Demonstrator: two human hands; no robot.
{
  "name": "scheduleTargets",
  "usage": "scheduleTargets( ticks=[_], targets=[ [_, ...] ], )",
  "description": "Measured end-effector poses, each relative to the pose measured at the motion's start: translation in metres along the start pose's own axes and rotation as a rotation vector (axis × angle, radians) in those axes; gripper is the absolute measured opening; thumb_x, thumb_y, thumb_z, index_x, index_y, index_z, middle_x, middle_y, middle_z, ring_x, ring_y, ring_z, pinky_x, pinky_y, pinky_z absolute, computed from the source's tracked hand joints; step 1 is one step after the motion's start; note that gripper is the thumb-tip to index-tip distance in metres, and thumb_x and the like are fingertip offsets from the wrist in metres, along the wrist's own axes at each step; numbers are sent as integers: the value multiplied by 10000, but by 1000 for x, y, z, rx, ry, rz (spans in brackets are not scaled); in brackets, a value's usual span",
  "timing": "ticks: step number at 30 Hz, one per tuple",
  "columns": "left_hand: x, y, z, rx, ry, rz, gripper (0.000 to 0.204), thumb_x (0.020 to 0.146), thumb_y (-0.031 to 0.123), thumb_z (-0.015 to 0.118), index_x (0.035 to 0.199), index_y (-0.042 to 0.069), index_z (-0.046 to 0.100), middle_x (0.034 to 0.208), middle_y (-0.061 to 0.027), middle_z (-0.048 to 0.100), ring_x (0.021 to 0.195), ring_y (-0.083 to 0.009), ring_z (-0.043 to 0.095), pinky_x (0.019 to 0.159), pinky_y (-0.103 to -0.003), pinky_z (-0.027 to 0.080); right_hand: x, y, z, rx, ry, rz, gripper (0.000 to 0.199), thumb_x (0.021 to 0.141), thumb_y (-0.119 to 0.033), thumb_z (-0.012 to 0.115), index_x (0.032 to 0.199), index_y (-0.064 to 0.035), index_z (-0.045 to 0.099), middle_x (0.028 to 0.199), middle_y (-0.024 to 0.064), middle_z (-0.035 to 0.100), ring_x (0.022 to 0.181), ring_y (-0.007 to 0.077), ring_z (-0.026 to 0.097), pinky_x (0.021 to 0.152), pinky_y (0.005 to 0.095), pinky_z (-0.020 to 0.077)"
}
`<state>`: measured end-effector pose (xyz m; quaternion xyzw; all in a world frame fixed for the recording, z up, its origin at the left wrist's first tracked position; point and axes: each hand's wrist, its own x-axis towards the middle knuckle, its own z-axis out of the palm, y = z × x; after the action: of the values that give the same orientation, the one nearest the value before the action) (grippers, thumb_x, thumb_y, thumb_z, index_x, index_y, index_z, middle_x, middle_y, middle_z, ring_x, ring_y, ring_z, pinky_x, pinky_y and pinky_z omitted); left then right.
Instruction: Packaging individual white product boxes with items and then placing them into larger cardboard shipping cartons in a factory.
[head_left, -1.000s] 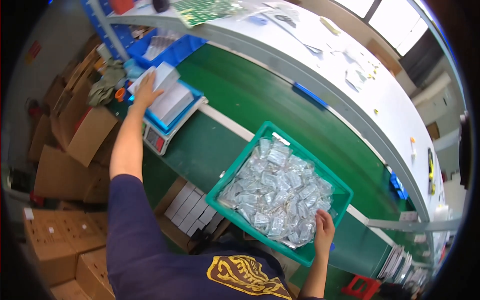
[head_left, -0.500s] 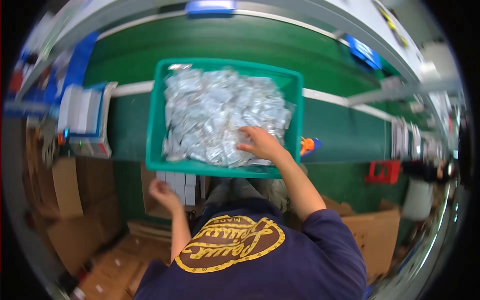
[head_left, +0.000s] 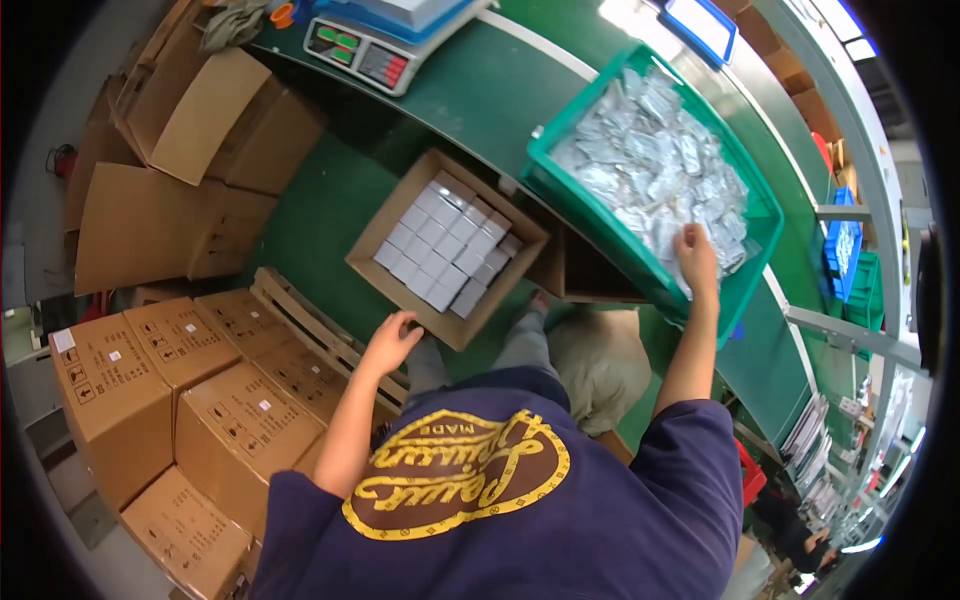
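Observation:
A green plastic bin (head_left: pixel 567 125) stands at the right on the green work surface, heaped with small clear plastic packets (head_left: pixel 650 150). My right hand (head_left: pixel 699 262) is over the near part of the heap, its fingers curled together at the packets; whether one is between them is hidden. Low at the left, my left hand (head_left: pixel 390 345) hangs beside the near edge of an open cardboard carton (head_left: pixel 362 245), fingers loosely apart and nothing in them. Rows of small white boxes (head_left: pixel 433 235) fill most of that carton on the floor.
A weighing scale (head_left: pixel 365 55) with coloured keys sits at the bench's far left. Sealed cartons (head_left: pixel 245 410) are stacked on my left beside a wooden pallet (head_left: pixel 300 315). A pale sack (head_left: pixel 600 365) lies by my legs. A blue tray (head_left: pixel 700 30) is beyond the bin.
My view has turned left and down, so the bin now appears at the right and the carton shows fully. My right hand stays over the packets, its fingers now more curled.

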<state>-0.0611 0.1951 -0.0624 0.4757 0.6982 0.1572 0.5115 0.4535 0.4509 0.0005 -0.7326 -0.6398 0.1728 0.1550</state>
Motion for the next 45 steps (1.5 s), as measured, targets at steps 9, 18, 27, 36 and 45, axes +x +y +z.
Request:
scheduleTargets(
  ticks=[9, 18, 27, 36, 45],
  targets=[
    [-81, -180, -154, -226, 294, -351, 470, 905, 333, 648, 1248, 28, 545, 1188, -163, 621, 1080, -256, 608, 927, -351, 472, -69, -336, 20, 487, 470, -299, 186, 858, 40, 410, 828, 1, 590, 921, 92, 696, 874, 159, 609, 818, 278, 465],
    [-37, -140, -308, -319, 438, -124, 386, 933, 267, 625, 1222, 19, 563, 1199, -150, 616, 1102, -230, 600, 947, -341, 464, -40, -405, 118, 786, 155, -83, 238, 953, -165, 517, 1139, -20, 546, 1060, 95, 645, 920, 158, 618, 813, 291, 487],
    [71, -66, -463, -375, 354, 87, 285, 962, 112, 566, 1209, -31, 577, 1147, -135, 650, 1065, -178, 615, 959, -297, 472, 38, -481, 187, 949, 140, 160, 414, 979, -262, 550, 1326, -36, 527, 1214, 107, 615, 1085, 174, 588, 918, 301, 477],
    [259, 141, -580, -147, 199, 524, 375, 965, 226, 592, 1242, -25, 560, 1180, -97, 625, 1138, -160, 567, 1002, -286, 416, 134, -569, 161, 1135, 119, 94, 517, 1003, -331, 499, 1375, 25, 457, 1342, 163, 544, 1239, 234, 518, 1035, 352, 408],
    [451, 300, -572, 96, 9, 759, 490, 965, 395, 541, 1228, -17, 571, 1064, -91, 651, 915, -151, 594, 849, -277, 468, 194, -620, 166, 912, 348, 183, 597, 995, -384, 500, 1418, 24, 394, 1386, 187, 493, 1285, 256, 478, 1063, 351, 383]
  ],
)
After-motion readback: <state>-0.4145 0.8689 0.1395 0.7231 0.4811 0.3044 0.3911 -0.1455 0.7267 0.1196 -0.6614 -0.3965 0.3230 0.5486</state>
